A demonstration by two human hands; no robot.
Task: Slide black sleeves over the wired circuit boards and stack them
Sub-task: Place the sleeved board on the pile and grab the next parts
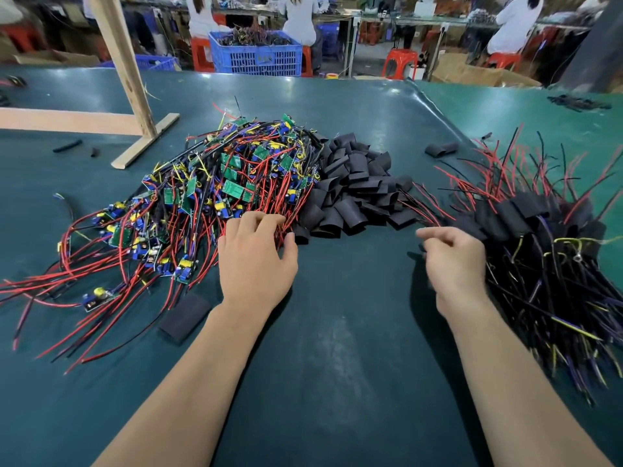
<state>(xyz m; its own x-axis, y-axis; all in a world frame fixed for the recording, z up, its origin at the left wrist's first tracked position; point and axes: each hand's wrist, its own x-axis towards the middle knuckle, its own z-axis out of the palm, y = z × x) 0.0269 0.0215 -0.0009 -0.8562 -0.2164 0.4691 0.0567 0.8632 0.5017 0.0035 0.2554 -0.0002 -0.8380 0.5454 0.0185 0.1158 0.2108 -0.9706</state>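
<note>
The boards [232, 183] lie in a tangled heap just ahead of and to the left of the left grip [256, 254], small green and blue cards each trailing long red and black wires. They look light and stiff, but the soldered parts and wire joints are likely fragile, so a board is best taken by its bare edges, or lifted by the wires close to the card, not yanked from the tangle. No single board has a clear heading: the cards lie every way, while most wires run toward the near left.

The left grip rests on the near edge of that heap, fingers spread and lightly bent over the red wires; whether any wire is actually pinched I cannot tell. The right grip [451, 261] hangs with fingers loosely curled and nothing visible in them, just left of the finished stack [526, 224].

The sleeves [357, 183] sit piled between the two grips and beyond them, touching the board heap. They are short flattened tubes, soft and light, probably slick, and would need squeezing at the sides to open the mouth. One loose sleeve [183, 318] lies flat beside the left forearm.

In the stack, sleeved boards overlap, wires fanning away and to the near right. All rests on the green counter [337, 332].
</note>
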